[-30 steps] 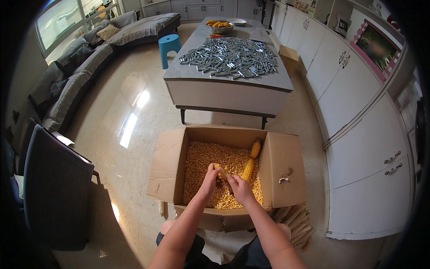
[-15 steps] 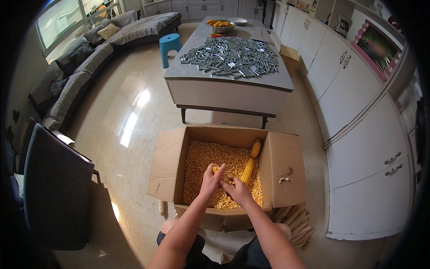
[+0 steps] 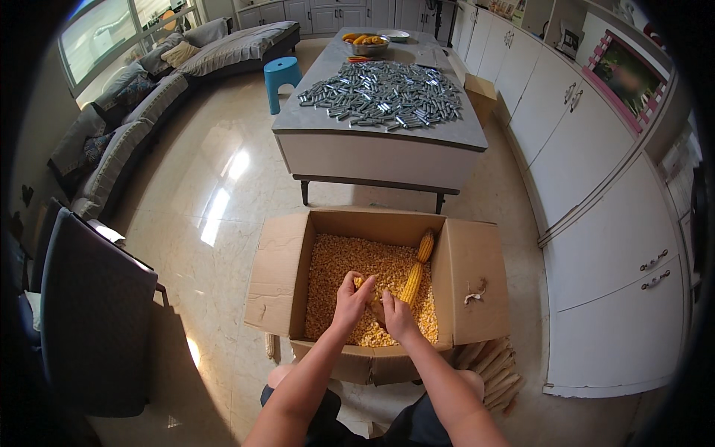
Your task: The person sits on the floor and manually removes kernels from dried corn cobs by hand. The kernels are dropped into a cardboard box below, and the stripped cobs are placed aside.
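Note:
Over the open cardboard box (image 3: 277,279), my left hand (image 3: 351,302) is closed around a corn cob (image 3: 359,282); only a yellow bit shows past the fingers. Close beside it on the right is my right hand (image 3: 398,316), thumb up and fingers curled. Whatever that hand holds, if anything, is hidden by the fingers. Loose corn kernels (image 3: 339,261) cover the inside of the box beneath both hands. Along the box's right wall lie a whole ear of corn (image 3: 412,281) and another ear (image 3: 425,246) with a darker tip beyond it.
Bare cobs (image 3: 493,372) are piled on the floor right of the box, and one cob (image 3: 269,344) lies at its left. Beyond stands a grey table (image 3: 298,123) with many metal tubes (image 3: 387,93) and a bowl (image 3: 367,48). A chair (image 3: 97,313) is at left, cabinets (image 3: 603,261) at right.
My right hand has turned thumb-up and drawn slightly away from my left, opening a small gap between them. My left hand stays nearly in place with the cob.

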`<state>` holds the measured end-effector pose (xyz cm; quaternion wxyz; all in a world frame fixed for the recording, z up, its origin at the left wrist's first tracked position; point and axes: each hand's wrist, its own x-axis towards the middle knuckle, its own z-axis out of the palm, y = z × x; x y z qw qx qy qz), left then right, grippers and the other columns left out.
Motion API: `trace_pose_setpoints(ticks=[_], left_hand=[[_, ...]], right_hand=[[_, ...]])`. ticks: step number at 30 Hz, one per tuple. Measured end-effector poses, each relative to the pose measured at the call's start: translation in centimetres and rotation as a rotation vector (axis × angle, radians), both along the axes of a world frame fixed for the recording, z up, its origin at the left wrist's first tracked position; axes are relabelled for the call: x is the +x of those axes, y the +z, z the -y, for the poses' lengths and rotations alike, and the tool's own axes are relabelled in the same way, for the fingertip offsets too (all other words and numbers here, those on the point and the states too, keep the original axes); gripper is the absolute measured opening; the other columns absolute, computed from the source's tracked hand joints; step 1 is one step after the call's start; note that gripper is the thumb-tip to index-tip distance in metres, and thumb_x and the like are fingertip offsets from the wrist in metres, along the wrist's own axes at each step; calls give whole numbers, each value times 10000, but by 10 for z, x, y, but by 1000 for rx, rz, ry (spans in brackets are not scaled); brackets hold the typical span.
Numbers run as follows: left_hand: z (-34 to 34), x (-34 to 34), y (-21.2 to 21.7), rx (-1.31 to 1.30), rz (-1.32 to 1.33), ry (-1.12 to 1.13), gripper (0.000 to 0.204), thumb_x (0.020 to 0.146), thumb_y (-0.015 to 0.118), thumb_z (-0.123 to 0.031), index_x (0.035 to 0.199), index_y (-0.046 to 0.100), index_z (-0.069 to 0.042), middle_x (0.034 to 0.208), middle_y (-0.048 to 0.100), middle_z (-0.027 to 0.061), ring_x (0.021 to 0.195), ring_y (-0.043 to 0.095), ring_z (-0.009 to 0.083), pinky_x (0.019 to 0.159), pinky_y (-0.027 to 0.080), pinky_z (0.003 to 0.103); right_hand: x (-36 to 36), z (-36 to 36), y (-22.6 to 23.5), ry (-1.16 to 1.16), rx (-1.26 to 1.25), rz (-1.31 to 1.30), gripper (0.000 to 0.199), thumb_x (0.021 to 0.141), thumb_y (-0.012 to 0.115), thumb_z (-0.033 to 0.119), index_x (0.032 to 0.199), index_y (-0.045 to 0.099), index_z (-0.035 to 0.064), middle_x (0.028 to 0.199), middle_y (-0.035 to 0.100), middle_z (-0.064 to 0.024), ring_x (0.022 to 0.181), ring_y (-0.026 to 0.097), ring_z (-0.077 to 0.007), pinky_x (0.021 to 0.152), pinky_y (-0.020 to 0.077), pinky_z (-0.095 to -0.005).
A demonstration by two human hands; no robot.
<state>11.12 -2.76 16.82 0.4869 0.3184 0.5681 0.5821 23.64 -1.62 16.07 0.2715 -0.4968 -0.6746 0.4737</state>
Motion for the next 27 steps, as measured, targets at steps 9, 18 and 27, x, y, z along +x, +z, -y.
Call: trace_pose_setpoints(ticks=[9,18,27], left_hand=[[1,-7,12,-115,55,-8,208,874,518,-299,795,513,-107,629,465,-36,524,414,28,434,323,192],[3,-13,10,-148,408,-209,200,845,521,-296,939,440,-140,805,508,-9,701,509,101,588,410,250],[2,1,-4,45,-18,-137,197,861,551,-257,903,441,-98,758,508,-6,652,479,56,551,394,199]], right_hand=[[1,-1,13,-10,-145,16,527,902,371,447,810,548,-41,640,547,-163,647,545,-273,615,411,-357],[0,-5,-7,-67,-102,-72,570,877,374,488,738,536,-40,619,547,-198,620,557,-343,566,413,-396],[-1,-3,5,-139,-188,65,571,904,301,460,796,554,-39,707,571,-235,714,547,-399,623,416,-426]])
